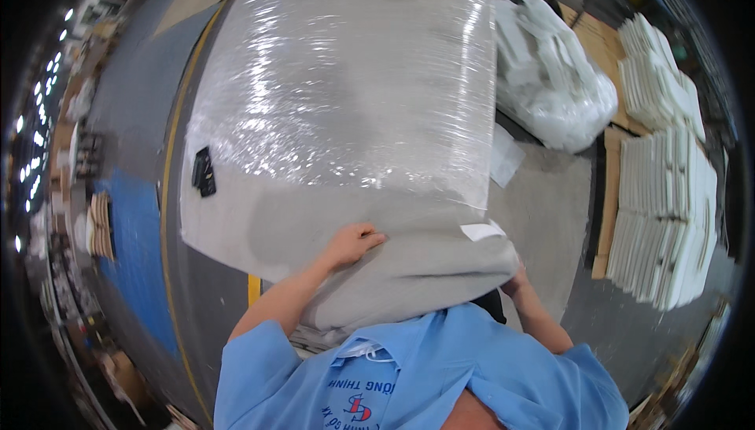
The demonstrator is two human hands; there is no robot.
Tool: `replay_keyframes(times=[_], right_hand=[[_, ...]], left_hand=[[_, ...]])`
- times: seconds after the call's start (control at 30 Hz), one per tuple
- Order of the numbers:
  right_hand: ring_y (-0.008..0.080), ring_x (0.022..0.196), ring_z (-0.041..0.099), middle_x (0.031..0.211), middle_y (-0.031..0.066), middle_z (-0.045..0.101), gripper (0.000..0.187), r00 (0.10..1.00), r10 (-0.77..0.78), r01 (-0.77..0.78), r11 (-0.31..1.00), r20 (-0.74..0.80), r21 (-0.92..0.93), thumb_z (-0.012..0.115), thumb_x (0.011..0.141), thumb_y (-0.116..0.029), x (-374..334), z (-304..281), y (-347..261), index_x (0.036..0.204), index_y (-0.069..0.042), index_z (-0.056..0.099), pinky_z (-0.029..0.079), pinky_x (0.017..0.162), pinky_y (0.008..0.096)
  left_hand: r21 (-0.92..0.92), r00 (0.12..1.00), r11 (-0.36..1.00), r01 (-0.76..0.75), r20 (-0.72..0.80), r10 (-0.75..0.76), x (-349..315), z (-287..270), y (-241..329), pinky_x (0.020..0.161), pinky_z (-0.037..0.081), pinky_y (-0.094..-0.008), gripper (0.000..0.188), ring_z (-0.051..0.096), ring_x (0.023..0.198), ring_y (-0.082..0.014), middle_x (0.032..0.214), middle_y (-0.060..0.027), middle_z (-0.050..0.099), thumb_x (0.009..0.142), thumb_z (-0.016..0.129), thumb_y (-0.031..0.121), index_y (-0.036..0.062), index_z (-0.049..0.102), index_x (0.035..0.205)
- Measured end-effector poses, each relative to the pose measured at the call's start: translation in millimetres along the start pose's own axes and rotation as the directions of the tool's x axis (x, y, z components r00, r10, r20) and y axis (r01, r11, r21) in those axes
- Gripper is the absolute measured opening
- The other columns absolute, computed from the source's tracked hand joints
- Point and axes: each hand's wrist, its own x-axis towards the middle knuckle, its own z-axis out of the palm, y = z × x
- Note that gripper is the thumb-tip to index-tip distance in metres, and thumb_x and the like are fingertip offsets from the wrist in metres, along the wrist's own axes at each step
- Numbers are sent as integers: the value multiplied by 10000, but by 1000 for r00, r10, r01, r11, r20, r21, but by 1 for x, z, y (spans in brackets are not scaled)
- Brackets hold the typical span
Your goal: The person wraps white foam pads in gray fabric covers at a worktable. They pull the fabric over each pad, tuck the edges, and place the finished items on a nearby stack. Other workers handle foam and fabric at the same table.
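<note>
Nearest, the grey fabric [417, 273] bunches against the person, the right hand [516, 281] at its right edge – grip hidden, I cannot tell – and the left hand [354, 245] curled narrow on top, pinch unclear, seemingly steadying the fold. Farther, a black object [204, 172] lies left, beside clear film [346, 108], probably protective.

A plain light-grey cloth [425, 269] lies at the lower centre of the frame, bunched in soft, loose folds, a white tag [480, 231] at its upper right.
</note>
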Motion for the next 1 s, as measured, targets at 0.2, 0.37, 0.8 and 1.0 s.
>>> replay_keyframes(times=[0.2, 0.37, 0.8, 1.0], right_hand=[[243, 1294, 546, 1418, 97, 581, 632, 865, -359, 486, 434, 349, -759, 828, 875, -217, -73, 51, -117, 1443, -102, 575, 435, 1088, 440], [379, 1305, 533, 1418, 223, 531, 926, 529, 146, 718, -603, 836, -349, 930, 681, -348, -150, 240, -89, 1487, -114, 538, 409, 1102, 511], [256, 1017, 716, 1115, 151, 745, 525, 705, -242, 644, -176, 667, -744, 897, 726, -131, -118, 228, -90, 1193, -1, 695, 552, 901, 389], [226, 1096, 682, 1187, 117, 723, 633, 649, -552, 761, 448, 524, -470, 877, 755, -10, -132, 195, -78, 1326, -21, 605, 533, 974, 369]], left_hand=[[-216, 970, 973, 81, -207, -127, -66, 8, -88, 716, 505, -364, 444, 626, 753, -179, 782, -111, 695, 940, 724, 470, 27, 737, 930], [-373, 854, 926, 57, -463, -239, -52, 11, -97, 658, 489, -349, 434, 598, 711, -164, 754, -73, 665, 961, 705, 444, 17, 711, 888], [-757, 676, 261, -599, -653, -340, -99, 96, -46, 750, 497, -312, 249, 617, 880, -143, 1007, -21, 608, 1037, 648, 266, 110, 566, 1213], [-188, 310, 441, -878, -924, 224, -53, 48, 93, 976, 444, -372, 367, 525, 1165, -267, 1202, -101, 549, 989, 717, 267, 44, 553, 1230]])
